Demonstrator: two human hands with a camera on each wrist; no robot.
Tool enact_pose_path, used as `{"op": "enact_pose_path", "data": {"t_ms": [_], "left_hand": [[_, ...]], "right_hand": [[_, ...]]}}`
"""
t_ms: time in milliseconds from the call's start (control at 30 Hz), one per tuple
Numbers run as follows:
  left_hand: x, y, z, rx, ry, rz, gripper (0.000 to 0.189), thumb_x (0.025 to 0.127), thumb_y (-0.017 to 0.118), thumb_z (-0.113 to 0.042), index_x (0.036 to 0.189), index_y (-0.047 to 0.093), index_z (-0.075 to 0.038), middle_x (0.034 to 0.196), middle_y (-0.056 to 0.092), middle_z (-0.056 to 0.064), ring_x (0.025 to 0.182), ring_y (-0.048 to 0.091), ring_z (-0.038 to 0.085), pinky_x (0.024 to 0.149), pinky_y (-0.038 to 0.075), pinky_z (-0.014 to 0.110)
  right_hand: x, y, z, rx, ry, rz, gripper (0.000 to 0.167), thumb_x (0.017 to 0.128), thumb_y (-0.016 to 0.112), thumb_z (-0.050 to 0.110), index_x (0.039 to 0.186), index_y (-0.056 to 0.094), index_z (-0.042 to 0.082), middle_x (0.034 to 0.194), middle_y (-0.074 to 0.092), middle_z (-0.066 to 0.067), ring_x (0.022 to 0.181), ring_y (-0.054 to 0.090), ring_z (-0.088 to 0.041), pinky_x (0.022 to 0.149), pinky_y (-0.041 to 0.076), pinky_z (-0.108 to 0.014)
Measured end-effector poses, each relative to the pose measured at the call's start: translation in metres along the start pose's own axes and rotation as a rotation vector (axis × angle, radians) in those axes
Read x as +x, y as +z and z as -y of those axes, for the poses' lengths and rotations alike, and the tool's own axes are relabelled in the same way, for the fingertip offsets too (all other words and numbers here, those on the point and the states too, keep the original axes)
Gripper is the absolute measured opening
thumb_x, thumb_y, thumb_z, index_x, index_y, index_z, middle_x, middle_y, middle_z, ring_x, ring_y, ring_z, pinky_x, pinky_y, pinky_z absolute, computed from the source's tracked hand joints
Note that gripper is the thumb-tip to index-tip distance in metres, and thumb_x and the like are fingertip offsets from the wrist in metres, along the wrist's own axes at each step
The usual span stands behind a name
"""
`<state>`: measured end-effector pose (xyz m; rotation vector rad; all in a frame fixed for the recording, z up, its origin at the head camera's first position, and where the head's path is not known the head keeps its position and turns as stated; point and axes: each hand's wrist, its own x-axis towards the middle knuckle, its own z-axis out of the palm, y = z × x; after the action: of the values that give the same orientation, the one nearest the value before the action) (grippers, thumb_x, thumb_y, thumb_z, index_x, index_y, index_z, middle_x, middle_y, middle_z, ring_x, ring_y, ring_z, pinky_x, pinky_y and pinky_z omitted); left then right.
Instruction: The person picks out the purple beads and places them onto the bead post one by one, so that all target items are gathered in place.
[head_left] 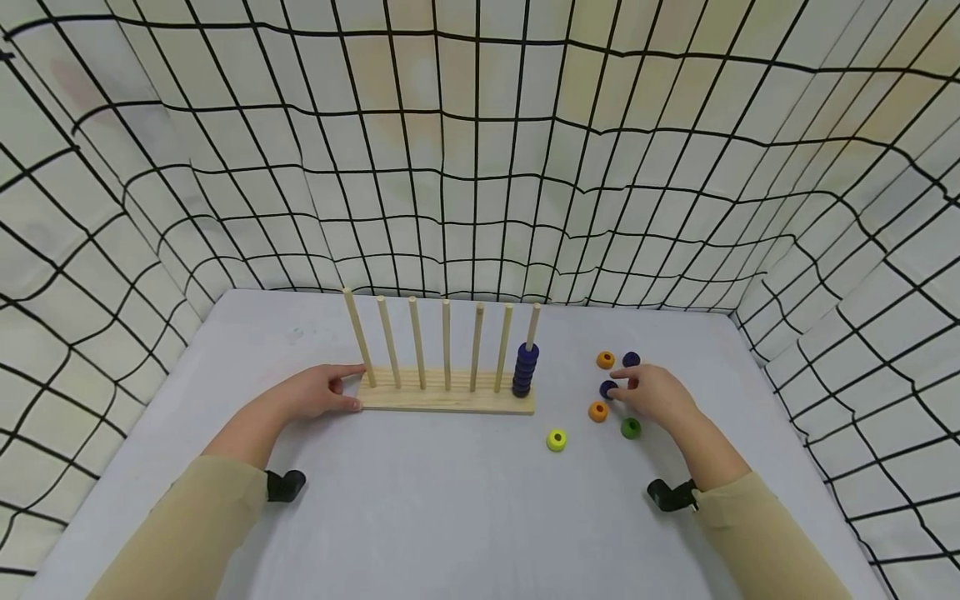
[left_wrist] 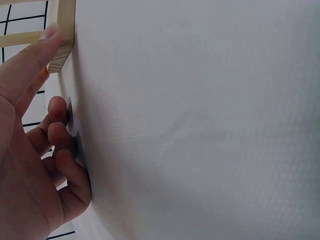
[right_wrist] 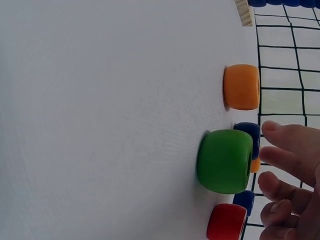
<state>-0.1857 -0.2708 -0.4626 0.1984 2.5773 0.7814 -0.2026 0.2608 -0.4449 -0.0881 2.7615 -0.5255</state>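
Observation:
My left hand [head_left: 318,392] pinches the left end of a wooden base [head_left: 450,402] between thumb and index finger. In the left wrist view the thumb lies on the base's edge [left_wrist: 64,30], with the other fingers curled near the tabletop. Upright wooden pegs stand along the base. Dark blue beads [head_left: 526,371] are stacked on the rightmost one. My right hand [head_left: 660,396] hovers with thumb and fingers apart, fingertips right at a loose blue bead [head_left: 607,389]. In the right wrist view, a green bead [right_wrist: 225,161] is nearest below the fingers.
Around the right hand lie orange beads [head_left: 597,412], another blue bead [head_left: 631,359] and a red bead [right_wrist: 227,222]. A yellow bead [head_left: 556,440] sits nearer the front. Black netting [head_left: 476,175] rises behind and beside the white table [head_left: 450,517].

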Motion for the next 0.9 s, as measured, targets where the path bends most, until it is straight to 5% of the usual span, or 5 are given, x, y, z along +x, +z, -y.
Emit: {"op": "enact_pose_path", "data": {"t_ms": [900], "left_hand": [[0.0013,0.0005,0.0,0.015,0.0,0.004,0.076,0.088,0.076,-0.036,0.15,0.043,-0.008,0.082,0.046,0.005,0.072,0.042,0.02,0.063,0.035,0.034]], "right_hand": [[0.0061,0.0066,-0.0012,-0.03,0.029,0.027,0.045,0.091,0.072,0.032,0.13,0.066,0.012,0.1,0.06,-0.01,0.082,0.053,-0.024,0.065,0.045,-0.033]]}}
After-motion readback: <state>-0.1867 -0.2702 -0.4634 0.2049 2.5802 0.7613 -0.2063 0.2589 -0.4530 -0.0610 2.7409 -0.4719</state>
